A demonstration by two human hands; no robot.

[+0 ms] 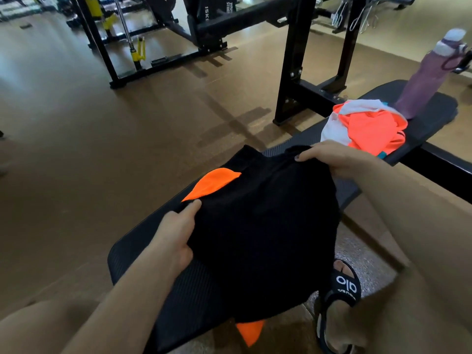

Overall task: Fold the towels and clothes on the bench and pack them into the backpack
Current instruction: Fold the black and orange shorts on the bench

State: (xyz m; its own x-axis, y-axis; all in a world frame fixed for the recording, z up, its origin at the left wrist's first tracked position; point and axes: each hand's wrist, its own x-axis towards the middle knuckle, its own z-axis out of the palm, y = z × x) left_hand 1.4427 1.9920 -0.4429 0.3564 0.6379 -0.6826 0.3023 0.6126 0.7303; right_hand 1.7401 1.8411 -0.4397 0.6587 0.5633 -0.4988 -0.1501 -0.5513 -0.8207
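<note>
A black garment with orange panels (265, 226) is spread over the near end of the black padded bench (158, 267), its lower edge hanging off the bench side. My left hand (176, 233) grips its left edge beside an orange panel. My right hand (339, 157) holds its far right corner, fingers curled over the cloth. Farther along the bench lies a loose heap of orange and white clothes (362, 126). No backpack is in view.
A purple water bottle (426, 77) stands on the bench's far end behind the heap. Black rack uprights (293, 62) rise just beyond the bench. A foot in a black sandal (342, 300) rests on the floor to the right. Brown gym floor spreads left.
</note>
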